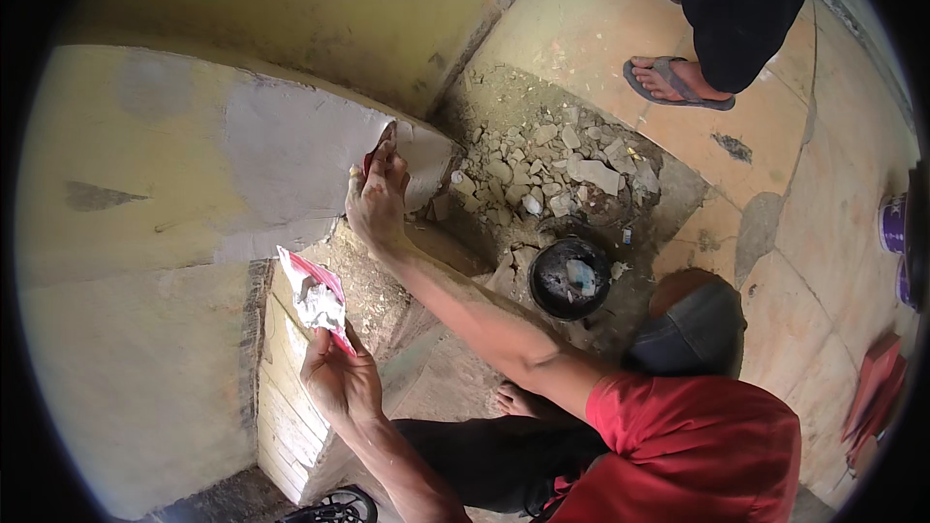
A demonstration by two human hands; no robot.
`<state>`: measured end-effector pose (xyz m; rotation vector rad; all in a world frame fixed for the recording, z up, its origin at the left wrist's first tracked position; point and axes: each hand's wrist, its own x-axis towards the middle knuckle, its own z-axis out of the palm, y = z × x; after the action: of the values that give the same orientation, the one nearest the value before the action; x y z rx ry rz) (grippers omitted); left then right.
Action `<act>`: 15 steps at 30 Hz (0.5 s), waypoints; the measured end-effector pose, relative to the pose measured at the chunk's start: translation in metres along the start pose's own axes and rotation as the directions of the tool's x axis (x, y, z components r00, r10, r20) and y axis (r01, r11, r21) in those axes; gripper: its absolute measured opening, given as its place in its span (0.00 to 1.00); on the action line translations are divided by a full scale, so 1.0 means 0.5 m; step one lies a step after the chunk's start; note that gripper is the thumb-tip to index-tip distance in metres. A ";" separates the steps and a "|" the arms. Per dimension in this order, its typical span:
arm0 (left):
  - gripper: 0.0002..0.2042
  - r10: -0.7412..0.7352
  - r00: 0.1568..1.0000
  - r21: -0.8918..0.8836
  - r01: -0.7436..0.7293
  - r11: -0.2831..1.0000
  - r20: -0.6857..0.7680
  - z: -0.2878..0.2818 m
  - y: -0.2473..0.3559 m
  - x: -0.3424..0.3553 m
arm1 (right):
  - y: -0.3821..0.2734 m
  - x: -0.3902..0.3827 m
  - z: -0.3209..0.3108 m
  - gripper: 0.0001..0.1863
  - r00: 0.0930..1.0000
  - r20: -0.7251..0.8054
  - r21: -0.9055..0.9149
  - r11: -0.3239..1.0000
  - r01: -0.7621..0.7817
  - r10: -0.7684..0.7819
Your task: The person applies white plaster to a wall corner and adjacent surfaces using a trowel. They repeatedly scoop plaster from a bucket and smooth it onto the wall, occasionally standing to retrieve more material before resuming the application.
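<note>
head view: right hand [381, 192], fingers curled round dark red flat tool [380, 142], holds it against grey patch [291, 140] on wall, seemingly braced for steady pressure. left hand [341, 378], nearer, half-curled, grips red-and-white packet [329, 279], likely so white paste [318, 305] stays close. black bowl [546, 283] sits right, beside rubble [542, 169].

From where I watch, mid-view being the clock's centre, the scraper [388, 130] meets the low wall [276, 150] at eleven o'clock. At eight is the packet [338, 281], putty [318, 305] inside; at two, rubble [523, 169] on the floor [823, 329]; at four, the bucket [554, 304]; at five, a crouching person [688, 446].
</note>
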<state>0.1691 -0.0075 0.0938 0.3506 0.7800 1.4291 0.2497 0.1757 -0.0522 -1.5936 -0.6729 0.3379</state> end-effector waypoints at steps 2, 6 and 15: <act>0.15 0.005 0.999 -0.004 -0.004 1.000 0.037 -0.023 0.019 -0.002 | -0.069 -0.006 -0.036 0.32 0.997 -0.005 0.073 0.994 0.082 -0.082; 0.16 0.045 0.999 0.020 -0.045 0.999 0.006 -0.073 0.046 -0.015 | -0.039 -0.044 -0.136 0.24 1.000 -0.014 0.291 0.957 -0.021 0.026; 0.16 0.073 0.997 -0.003 -0.073 0.997 -0.011 -0.015 0.032 -0.026 | 0.223 0.110 0.024 0.12 0.990 0.142 -0.312 0.949 0.032 0.014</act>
<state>0.1527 -0.0194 0.1021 0.3726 0.7800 1.5017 0.3107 0.2166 -0.1534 -1.8810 -0.8773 0.3527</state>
